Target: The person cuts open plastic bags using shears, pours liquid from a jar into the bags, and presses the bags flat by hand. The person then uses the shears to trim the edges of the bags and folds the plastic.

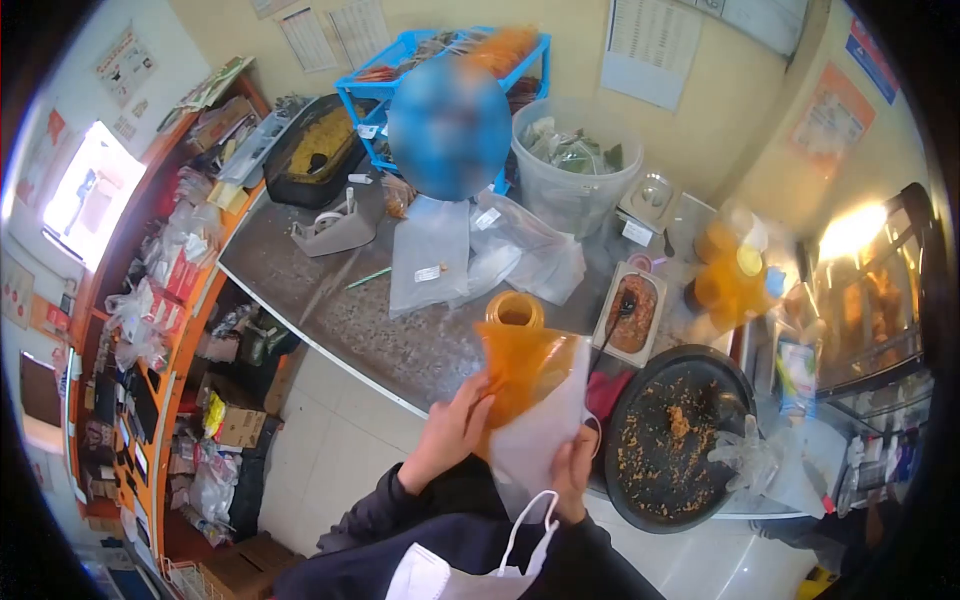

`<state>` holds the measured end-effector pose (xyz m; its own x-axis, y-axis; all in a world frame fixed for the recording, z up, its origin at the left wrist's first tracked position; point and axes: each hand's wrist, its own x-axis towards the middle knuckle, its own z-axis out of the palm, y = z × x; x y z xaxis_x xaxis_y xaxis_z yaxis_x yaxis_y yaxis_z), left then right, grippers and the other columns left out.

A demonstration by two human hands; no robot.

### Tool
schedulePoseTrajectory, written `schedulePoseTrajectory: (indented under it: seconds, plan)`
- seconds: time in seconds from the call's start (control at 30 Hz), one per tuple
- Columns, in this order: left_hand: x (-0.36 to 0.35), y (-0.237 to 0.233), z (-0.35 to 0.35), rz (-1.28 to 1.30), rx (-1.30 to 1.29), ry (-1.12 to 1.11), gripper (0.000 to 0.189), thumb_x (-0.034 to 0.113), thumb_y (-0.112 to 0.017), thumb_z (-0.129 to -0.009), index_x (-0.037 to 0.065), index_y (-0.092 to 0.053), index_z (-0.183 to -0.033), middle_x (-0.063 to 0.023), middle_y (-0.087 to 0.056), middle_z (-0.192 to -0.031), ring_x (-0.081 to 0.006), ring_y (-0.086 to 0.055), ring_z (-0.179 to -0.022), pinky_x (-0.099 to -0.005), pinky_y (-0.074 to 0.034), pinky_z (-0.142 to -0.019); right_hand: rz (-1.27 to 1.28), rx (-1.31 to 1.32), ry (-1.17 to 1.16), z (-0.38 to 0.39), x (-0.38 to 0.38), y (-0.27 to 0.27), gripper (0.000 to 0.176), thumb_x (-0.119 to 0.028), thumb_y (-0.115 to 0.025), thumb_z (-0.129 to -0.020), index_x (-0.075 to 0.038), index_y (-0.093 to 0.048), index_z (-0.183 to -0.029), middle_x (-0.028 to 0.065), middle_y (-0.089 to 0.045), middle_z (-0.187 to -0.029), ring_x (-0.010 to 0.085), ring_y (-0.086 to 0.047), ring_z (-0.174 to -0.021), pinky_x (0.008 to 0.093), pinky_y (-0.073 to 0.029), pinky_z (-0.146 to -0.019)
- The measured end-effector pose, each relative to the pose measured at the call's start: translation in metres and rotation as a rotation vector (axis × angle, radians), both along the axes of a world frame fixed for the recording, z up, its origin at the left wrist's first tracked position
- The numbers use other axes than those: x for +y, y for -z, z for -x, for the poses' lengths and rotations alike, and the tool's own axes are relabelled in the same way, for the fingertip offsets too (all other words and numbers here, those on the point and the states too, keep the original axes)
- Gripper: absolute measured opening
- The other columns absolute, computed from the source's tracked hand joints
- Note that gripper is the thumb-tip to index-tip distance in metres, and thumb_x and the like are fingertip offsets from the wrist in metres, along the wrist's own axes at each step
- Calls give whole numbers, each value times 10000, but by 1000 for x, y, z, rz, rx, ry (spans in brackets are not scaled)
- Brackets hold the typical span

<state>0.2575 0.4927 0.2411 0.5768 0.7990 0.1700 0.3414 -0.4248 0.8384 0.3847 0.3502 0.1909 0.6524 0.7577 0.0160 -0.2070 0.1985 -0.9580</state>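
In front of my body I hold a thin plastic bag, its left part orange point(512, 365) and its right part whitish point(540, 430). My left hand point(455, 425) has its fingers closed on the orange side. On the right edge, lower down, my right hand point(577, 468) grips the whitish side, fingers partly hidden behind it. Just beyond the bag's top stands an open yellow-orange jar point(515, 312). The straps of a white face mask point(420, 574) hang near my chest, overlapping the lower part of the bag.
To the right sit a metal tray of reddish chopped food point(632, 325) and a round black pan with crumbs point(640, 400). Clear plastic bags point(425, 270), a tape dispenser point(345, 225) and a large bucket point(575, 200) stand farther back. Shelves point(215, 270) line the left.
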Motion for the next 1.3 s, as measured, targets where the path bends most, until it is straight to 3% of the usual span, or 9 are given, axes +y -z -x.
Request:
schedulePoseTrajectory:
  seconds: [0.13, 0.2, 0.27, 0.4, 0.57, 0.7, 0.83, 0.97, 1.3]
  plan:
    - [-10, -41, 26, -227, 208, -102, 323, 117, -576, -946, 101, -558, -1268, -149, -674, -1161, -350, -698, -853, -414, -579, -688, -71, 32, -272, 31, 40, -6, 453, -223, -410, -1043, 39, -283, -1390, 150, -503, -1235, 186, -542, -1066, 339, -440, -942]
    - [-5, -36, 46, -252, 295, -121, 347, 103, -633, -857, 98, -621, -1204, -151, -649, -1175, -357, -658, -956, -436, -534, -778, -32, -252, -236, 54, 65, -20, 513, -177, -422, -1023, 76, -234, -1427, 251, -497, -1274, 283, -534, -1165, 385, -414, -1010]
    - [13, 3, 78, -408, 342, -95, 377, 100, -658, -804, 91, -640, -1181, -148, -631, -1149, -360, -617, -1008, -451, -490, -811, 36, -287, -288, 70, 94, -26, 494, -196, -442, -1029, 13, -276, -1445, 161, -481, -1322, 225, -452, -1293, 379, -357, -1081]
    - [59, -16, 82, -353, 403, -97, 362, 96, -643, -777, 14, -646, -1130, -129, -590, -1049, -331, -558, -995, -435, -406, -794, -4, 96, -310, 107, 168, 11, 545, -170, -498, -1012, 4, -256, -1468, 188, -492, -1338, 237, -509, -1212, 371, -387, -1044]
    - [137, 11, 91, -327, 272, 171, 180, 20, -590, -783, 28, -632, -959, -178, -657, -1133, -344, -595, -1108, -423, -426, -937, -96, 525, 14, 125, 238, 47, 323, -235, -617, -986, -29, -524, -1215, 55, -626, -1114, 117, -590, -967, 271, -490, -812]
    - [207, 9, 99, -246, -163, 319, 207, -64, -563, -786, 23, -678, -935, -160, -700, -1015, -347, -649, -1019, -416, -490, -897, -140, 670, 184, 111, 269, 64, 265, -225, -619, -985, -48, -562, -1174, 41, -645, -1107, 124, -604, -968, 284, -485, -848]
    - [290, 57, 74, -26, -108, 168, 202, 1, -612, -831, 6, -678, -1021, -136, -690, -1026, -332, -642, -1000, -382, -486, -906, -132, 465, 432, 105, 285, 70, 283, -231, -630, -979, -43, -572, -1183, 23, -645, -1130, 116, -600, -1009, 284, -476, -874]
    - [336, 126, 16, -225, -64, 390, 175, 63, -698, -799, 28, -679, -970, -112, -622, -1059, -317, -583, -1045, -396, -477, -883, -127, 451, 433, 106, 273, 90, 287, -229, -621, -985, -50, -567, -1202, 18, -644, -1138, 117, -604, -1020, 289, -479, -891]
    - [357, 172, -4, -114, 19, 521, 183, 109, -777, -733, 40, -670, -864, -115, -578, -1056, -326, -560, -1043, -401, -471, -874, -247, 745, 124, 106, 258, 111, 327, -288, -554, -1012, -92, -523, -1272, 15, -618, -1215, 168, -578, -1142, 372, -450, -1001]
